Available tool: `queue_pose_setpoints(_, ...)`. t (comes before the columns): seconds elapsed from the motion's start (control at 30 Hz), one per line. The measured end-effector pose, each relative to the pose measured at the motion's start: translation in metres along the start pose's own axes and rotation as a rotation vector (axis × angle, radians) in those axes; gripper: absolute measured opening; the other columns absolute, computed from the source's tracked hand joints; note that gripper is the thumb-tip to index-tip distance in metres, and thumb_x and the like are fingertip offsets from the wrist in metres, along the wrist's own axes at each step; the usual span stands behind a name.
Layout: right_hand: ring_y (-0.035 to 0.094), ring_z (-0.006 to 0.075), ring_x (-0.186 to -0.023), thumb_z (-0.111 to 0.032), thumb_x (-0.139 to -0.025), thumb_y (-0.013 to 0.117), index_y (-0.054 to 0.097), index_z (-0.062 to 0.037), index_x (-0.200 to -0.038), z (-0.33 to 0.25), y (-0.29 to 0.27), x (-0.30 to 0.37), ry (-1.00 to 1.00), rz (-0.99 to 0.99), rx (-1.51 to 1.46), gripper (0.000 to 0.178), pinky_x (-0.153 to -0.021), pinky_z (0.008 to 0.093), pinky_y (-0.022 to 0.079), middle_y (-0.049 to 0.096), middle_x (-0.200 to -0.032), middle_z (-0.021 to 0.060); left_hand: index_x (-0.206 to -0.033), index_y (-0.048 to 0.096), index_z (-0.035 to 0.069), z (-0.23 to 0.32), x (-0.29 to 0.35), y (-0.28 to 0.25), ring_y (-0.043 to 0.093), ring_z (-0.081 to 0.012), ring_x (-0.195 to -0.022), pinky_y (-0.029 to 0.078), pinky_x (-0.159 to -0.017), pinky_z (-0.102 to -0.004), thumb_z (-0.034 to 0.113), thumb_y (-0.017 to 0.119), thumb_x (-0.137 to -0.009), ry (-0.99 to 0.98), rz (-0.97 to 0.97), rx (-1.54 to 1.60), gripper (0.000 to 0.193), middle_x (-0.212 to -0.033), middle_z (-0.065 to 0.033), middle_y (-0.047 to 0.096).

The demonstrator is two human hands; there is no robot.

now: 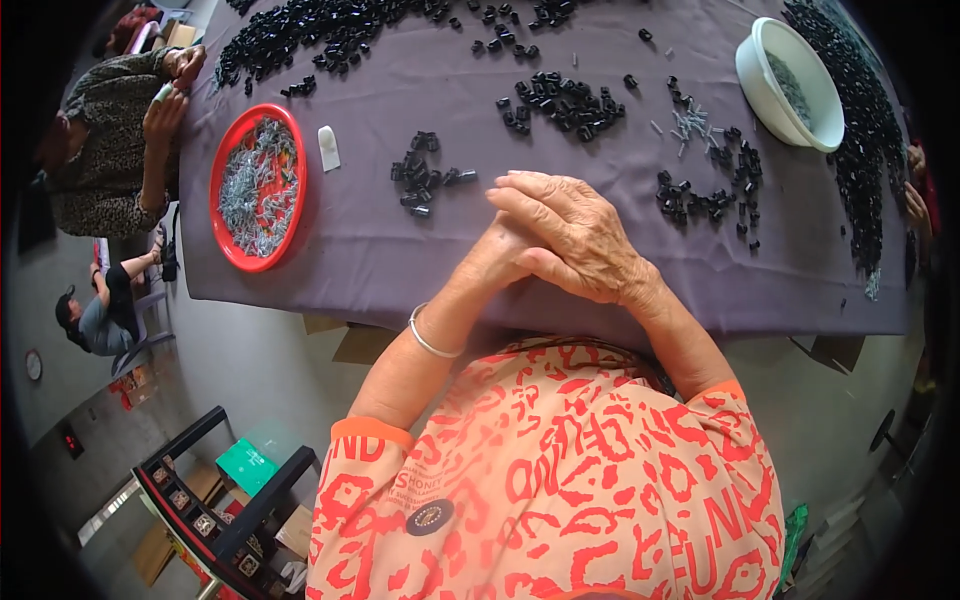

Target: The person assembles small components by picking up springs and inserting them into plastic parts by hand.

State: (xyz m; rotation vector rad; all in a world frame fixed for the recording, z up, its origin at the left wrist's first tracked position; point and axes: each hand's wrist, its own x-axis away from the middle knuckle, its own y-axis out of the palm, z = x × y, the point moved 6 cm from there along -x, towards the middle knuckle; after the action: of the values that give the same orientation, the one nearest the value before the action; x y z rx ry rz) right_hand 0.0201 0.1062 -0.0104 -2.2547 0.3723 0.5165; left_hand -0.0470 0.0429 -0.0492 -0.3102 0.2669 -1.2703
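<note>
My right hand [585, 240] lies over my left hand [500, 250] at the front of the table, its fingers stretched out across the back of it. The left hand's fingers are hidden beneath. Neither hand shows anything held. Just beyond them, to the left, sits a loose cluster of small shiny black plastic pieces [418, 178]. A larger heap of black pieces [570, 105] lies farther off, and another group [690, 200] is to the right. Near that group several thin clear pins [692, 122] are scattered.
A red plastic tray [302, 190] of pale pins stands left, beside a small white piece [329, 148]. A white bowl [757, 85] stands far right. Big black heaps [300, 40] line the table's back and right edge. A co-worker [110, 150] sits left; another person sits behind.
</note>
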Motion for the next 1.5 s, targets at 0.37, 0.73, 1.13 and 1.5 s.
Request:
queue_pose_setpoints(0.37,0.053,0.0256,-0.117,-0.048,-0.087,0.049,0.053,-0.0108,-0.126,0.011,0.011,0.003,0.085,-0.033,-0.067,0.054,-0.103,0.0458,0.035,0.057,-0.123,0.0097,-0.123,0.048,0.001,-0.036,0.013,0.009,0.051,-0.0315,-0.112,0.043,-0.093,-0.0396,0.020,0.059,-0.085,-0.041,-0.072,-0.078,0.044,-0.118,-0.0166,0.052)
queue_pose_setpoints(0.73,0.052,0.0254,-0.090,-0.014,-0.074,0.070,0.065,-0.0103,-0.091,0.064,-0.073,0.016,0.364,0.350,0.568,0.019,-0.080,0.0383,0.041,0.058,-0.094,0.0050,-0.098,0.066,0.002,0.000,0.004,0.014,0.065,-0.0109,-0.067,0.051,-0.054,-0.0234,0.017,0.063,-0.083,-0.639,-0.031,0.373,0.021,-0.079,-0.0048,0.067)
queue_pose_setpoints(1.13,0.054,0.0189,-0.089,-0.012,-0.075,0.067,0.060,-0.0106,-0.084,0.078,-0.075,0.022,0.278,0.147,0.841,0.012,-0.080,0.0350,0.038,0.058,-0.086,0.0003,-0.097,0.067,0.007,0.016,0.028,-0.049,0.058,-0.0193,-0.070,0.047,-0.064,-0.0310,0.004,0.067,-0.074,-0.192,0.423,-0.626,0.022,-0.079,-0.0061,0.056)
queue_pose_setpoints(1.5,0.059,0.0249,-0.072,0.006,-0.078,0.062,0.057,-0.0010,-0.091,0.034,-0.103,0.035,0.251,0.416,0.300,0.016,-0.065,0.0334,0.048,0.057,-0.082,0.0108,-0.095,0.065,0.008,0.034,-0.099,-0.003,0.056,-0.0288,-0.091,0.048,-0.075,-0.0377,0.014,0.066,-0.076,0.205,0.345,-0.689,0.020,-0.093,-0.0088,0.059)
